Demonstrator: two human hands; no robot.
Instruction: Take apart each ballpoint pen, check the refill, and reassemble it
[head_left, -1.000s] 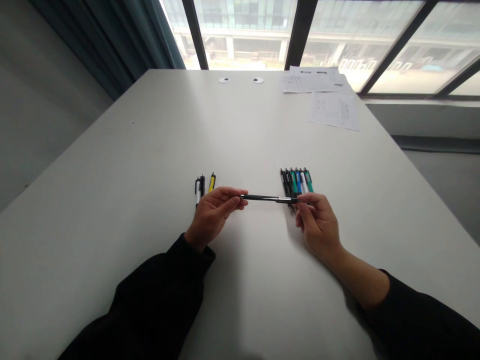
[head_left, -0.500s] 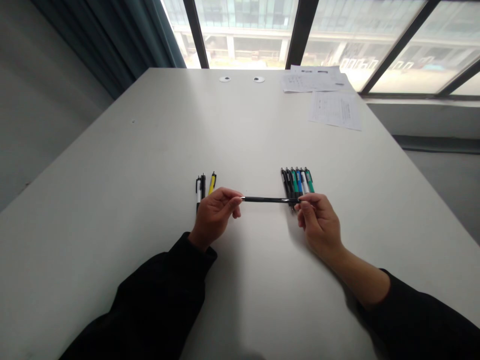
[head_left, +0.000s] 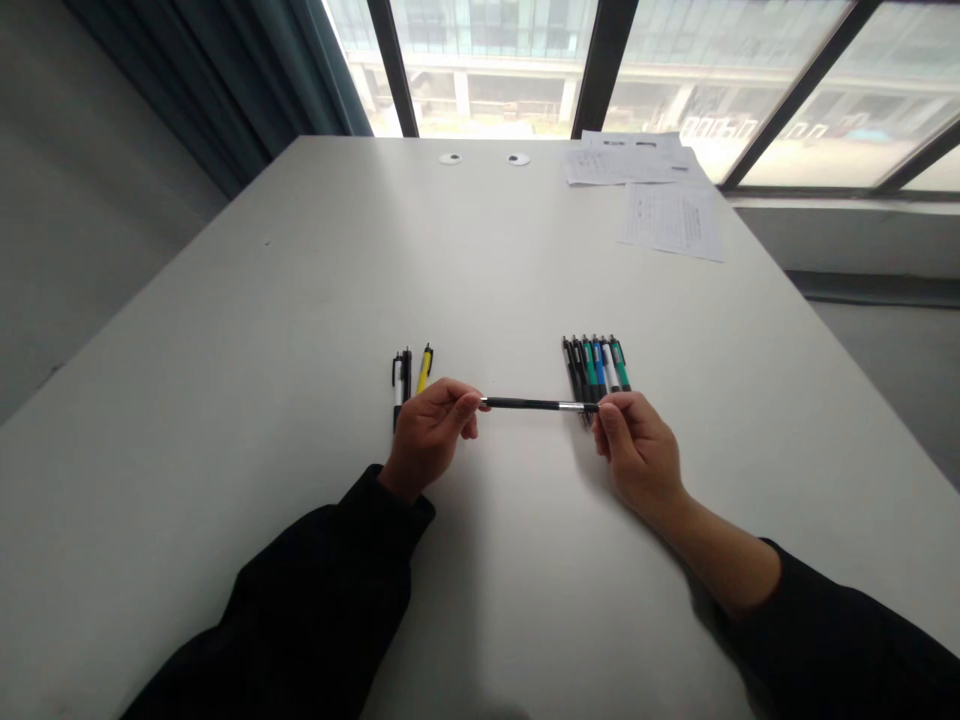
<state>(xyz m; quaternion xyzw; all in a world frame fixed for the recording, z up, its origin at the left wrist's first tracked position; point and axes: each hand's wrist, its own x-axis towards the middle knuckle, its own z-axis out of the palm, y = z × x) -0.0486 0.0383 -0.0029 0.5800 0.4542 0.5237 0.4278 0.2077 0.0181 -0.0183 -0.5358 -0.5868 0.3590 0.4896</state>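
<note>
My left hand (head_left: 429, 438) and my right hand (head_left: 637, 450) hold a slim black pen (head_left: 538, 404) level between them, pinched at its two ends by the fingertips. A silver band shows near the right end. Just beyond my left hand lie three pens (head_left: 409, 386), white, black and yellow, partly hidden by my fingers. Behind my right hand, several pens in black, green, blue and white (head_left: 596, 368) lie side by side, their lower ends hidden by my fingers and the held pen.
The hands are over a long white table (head_left: 225, 400). Printed papers (head_left: 670, 222) lie at its far right, and two round white grommets (head_left: 484, 159) sit at its far edge. Beyond are a large window (head_left: 487, 70) and a dark curtain (head_left: 217, 90). The table's left edge runs diagonally.
The held pen has levelled and shifted slightly toward me, turning a little so the silver band shows more clearly. My hands have moved only slightly, and the pens on the table stay in place.
</note>
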